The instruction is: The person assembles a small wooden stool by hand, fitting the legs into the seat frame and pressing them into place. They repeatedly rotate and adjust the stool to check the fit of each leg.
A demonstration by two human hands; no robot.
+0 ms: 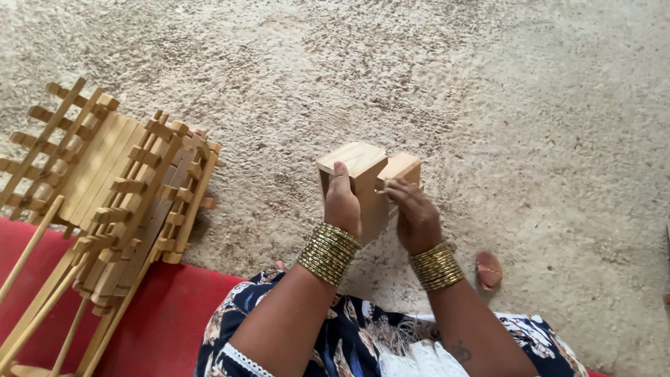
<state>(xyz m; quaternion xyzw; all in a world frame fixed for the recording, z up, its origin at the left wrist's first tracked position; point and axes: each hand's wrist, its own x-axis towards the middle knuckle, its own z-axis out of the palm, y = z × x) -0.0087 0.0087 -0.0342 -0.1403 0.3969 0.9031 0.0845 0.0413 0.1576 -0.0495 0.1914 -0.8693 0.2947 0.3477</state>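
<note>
As both hands (380, 209) grip, seemingly, box (363, 171).

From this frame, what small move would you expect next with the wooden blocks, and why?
Probably pressing the smaller wooden block flush against the larger wooden block. The left hand steadies the larger one, the right hand holds the smaller beside it, and their tops look uneven.

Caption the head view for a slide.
Both hands, left hand and right hand, grip a wooden box beside stacked slatted frames.
</note>
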